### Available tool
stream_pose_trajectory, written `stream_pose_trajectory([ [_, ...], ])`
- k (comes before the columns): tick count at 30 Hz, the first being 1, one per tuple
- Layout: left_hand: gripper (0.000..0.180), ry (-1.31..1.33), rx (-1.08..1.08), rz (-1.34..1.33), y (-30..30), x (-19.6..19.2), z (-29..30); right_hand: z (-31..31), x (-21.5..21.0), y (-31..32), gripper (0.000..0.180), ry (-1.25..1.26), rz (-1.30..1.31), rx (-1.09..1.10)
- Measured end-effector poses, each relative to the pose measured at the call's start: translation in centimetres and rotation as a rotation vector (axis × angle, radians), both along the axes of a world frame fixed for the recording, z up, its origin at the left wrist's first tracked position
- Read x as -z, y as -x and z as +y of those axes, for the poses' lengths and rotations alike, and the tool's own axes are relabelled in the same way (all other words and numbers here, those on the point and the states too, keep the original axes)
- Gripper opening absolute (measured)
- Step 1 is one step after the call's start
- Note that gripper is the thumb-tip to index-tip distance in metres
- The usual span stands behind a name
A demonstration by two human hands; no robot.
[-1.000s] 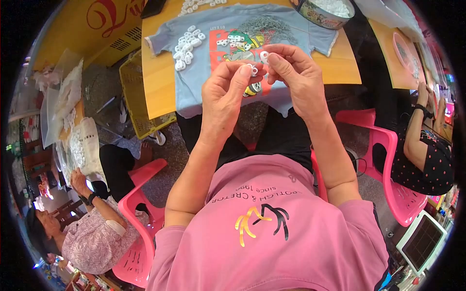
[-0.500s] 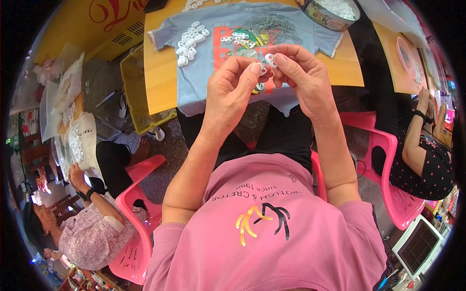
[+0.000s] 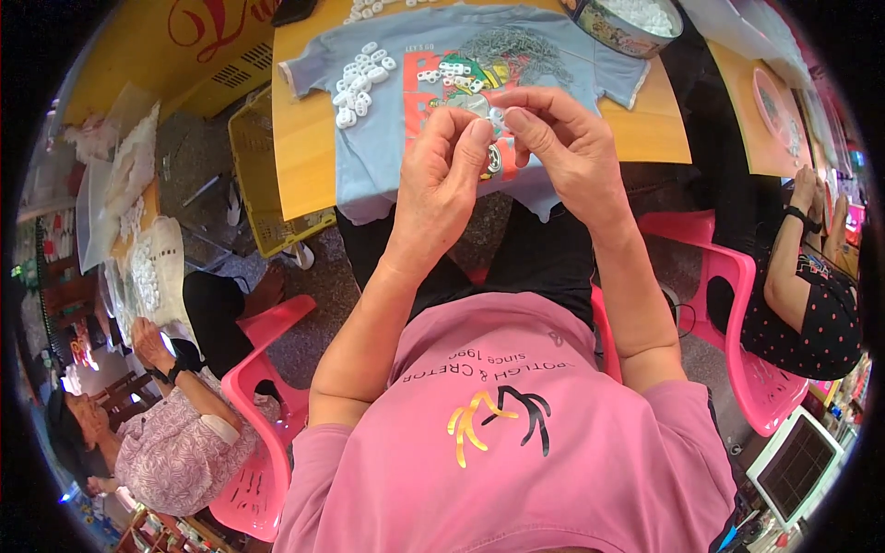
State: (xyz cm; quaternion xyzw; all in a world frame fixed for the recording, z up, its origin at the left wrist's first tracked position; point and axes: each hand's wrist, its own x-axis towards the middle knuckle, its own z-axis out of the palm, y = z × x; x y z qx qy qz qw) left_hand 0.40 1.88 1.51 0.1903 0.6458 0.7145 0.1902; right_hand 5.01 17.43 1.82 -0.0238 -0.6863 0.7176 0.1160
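Observation:
Above the near edge of the table, my left hand [image 3: 441,170] and my right hand [image 3: 567,152] meet with thumbs and forefingers pinched. Between their fingertips is a small white plastic piece [image 3: 496,116], mostly covered by the fingers. Whether each hand grips a separate piece cannot be made out. Beneath them a grey-blue T-shirt [image 3: 369,157] with a printed front is spread over the table. Several white oval plastic pieces [image 3: 359,85] lie heaped on its left side. A few white pieces with holes [image 3: 454,70] rest on the print, beside a pile of small grey metal parts [image 3: 525,53].
A round tin [image 3: 636,35] of white pieces stands at the table's far right. On the left are a yellow crate [image 3: 253,175] and a person at work on a pink chair [image 3: 267,396]. Another person sits on the right, on a pink chair [image 3: 737,313].
My two hands have shifted slightly left, and their fingertips have closed in. The two white parts seen at the fingertips before are now more hidden. The piles stay as they were.

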Motion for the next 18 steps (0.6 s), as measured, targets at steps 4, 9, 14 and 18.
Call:
stream_pose_trajectory([
  [4,0.018,-0.029,-0.008,-0.01,-0.1,0.1,0.2,-0.4,-0.1,-0.2,0.02,-0.019,0.031,0.0],
  [9,0.017,-0.104,-0.057,-0.023,-0.4,0.3,0.6,-1.2,0.5,-0.2,0.019,-0.021,0.077,0.045],
  [14,0.016,-0.132,-0.065,-0.06,-0.5,0.6,0.6,-2.2,0.9,-0.2,0.019,-0.045,0.111,0.141],
  [18,0.017,-0.116,-0.035,-0.054,0.0,1.3,0.3,-2.2,0.9,-0.2,0.019,0.02,0.006,0.117],
])
